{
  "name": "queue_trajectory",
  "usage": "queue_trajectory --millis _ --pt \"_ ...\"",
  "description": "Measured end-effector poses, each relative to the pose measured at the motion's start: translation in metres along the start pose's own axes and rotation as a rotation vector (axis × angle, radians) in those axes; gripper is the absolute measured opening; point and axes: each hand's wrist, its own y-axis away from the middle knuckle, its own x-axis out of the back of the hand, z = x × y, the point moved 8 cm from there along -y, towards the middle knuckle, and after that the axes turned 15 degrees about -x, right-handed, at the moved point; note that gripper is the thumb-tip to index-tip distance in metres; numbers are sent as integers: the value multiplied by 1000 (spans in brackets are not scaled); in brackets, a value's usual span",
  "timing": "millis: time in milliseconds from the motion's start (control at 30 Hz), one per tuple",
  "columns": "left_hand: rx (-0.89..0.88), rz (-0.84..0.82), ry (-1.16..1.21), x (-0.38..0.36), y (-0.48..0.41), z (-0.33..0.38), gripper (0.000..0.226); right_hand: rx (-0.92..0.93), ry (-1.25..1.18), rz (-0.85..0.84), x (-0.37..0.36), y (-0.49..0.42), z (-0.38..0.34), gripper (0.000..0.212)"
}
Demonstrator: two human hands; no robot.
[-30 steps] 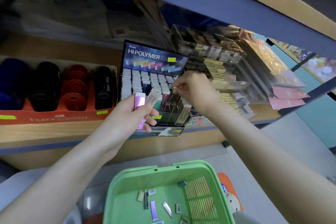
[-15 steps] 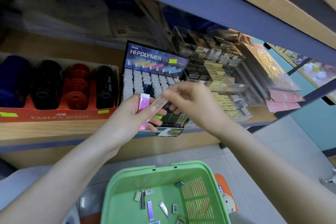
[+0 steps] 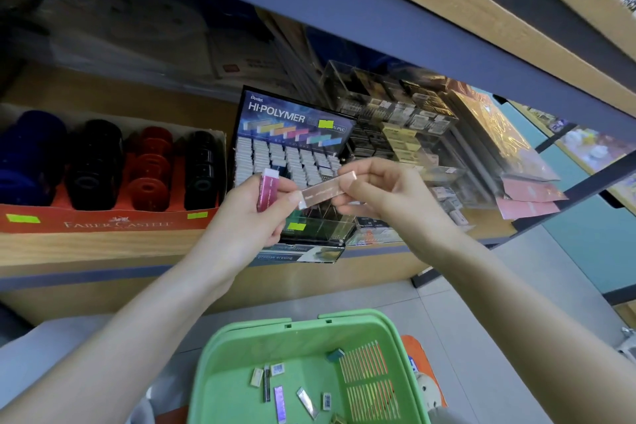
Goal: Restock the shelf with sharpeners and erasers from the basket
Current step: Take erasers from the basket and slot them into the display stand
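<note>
My left hand (image 3: 254, 213) holds a pink eraser (image 3: 267, 190) upright and also pinches one end of a slim pale eraser (image 3: 321, 190). My right hand (image 3: 382, 193) pinches the other end of that pale eraser. Both hands hover in front of the black HI-POLYMER eraser display (image 3: 292, 134) on the wooden shelf (image 3: 86, 244). Below, the green basket (image 3: 241, 344) holds several loose erasers (image 3: 278, 398) on its floor.
A red Faber-Castell box (image 3: 103, 222) with blue, black and red round sharpeners (image 3: 148, 167) stands left of the display. Clear acrylic bins of small erasers (image 3: 395, 113) and gold and pink packets (image 3: 495, 144) fill the right. A dark blue shelf edge (image 3: 378, 21) overhangs above.
My right hand has come back from the display's lower compartment to my left hand and has taken hold of the free end of the pale eraser.
</note>
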Motion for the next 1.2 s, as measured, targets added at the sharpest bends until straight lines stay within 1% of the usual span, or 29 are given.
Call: queue_trajectory --millis 67,133,200,267,333,367,400,467,567,667,767,933,1033,1100,1200 --pt "-21 16 -23 3 -1 2 9 23 115 -1 -9 2 2 7" --pt "-54 50 -61 7 -4 6 9 117 381 55 -15 5 -3 6" --pt "-107 68 -110 10 -5 14 6 195 597 58 -25 8 -5 4" --pt "-131 47 -176 9 -5 18 13 228 696 41 -34 10 -4 6" --pt "-119 31 -243 8 -4 13 24 238 687 31 -40 10 -2 13" --pt "-95 40 -219 9 -4 10 25 243 648 35 -40 9 -4 14" --pt "-69 59 -156 10 -4 6 21 242 583 53 -37 6 -5 14" --pt "-24 94 -60 14 -6 2 14 223 435 140 -19 -6 -7 9" --pt "-48 84 -110 19 -7 3 13 247 398 309 8 -23 -7 12" --pt "-103 60 -182 23 -7 8 6 228 479 376 19 -39 -3 5" --pt "-127 74 -218 28 -8 11 6 210 571 365 18 -50 1 9" --pt "-191 51 -266 28 -7 20 11 314 808 398 14 -56 -8 9" --pt "-197 84 -276 33 -8 20 10 322 913 386 14 -60 -12 11" --pt "-197 104 -275 35 -8 20 11 320 955 369 13 -62 -13 10" --pt "-192 119 -281 37 -7 21 9 347 950 385 9 -60 -14 8"
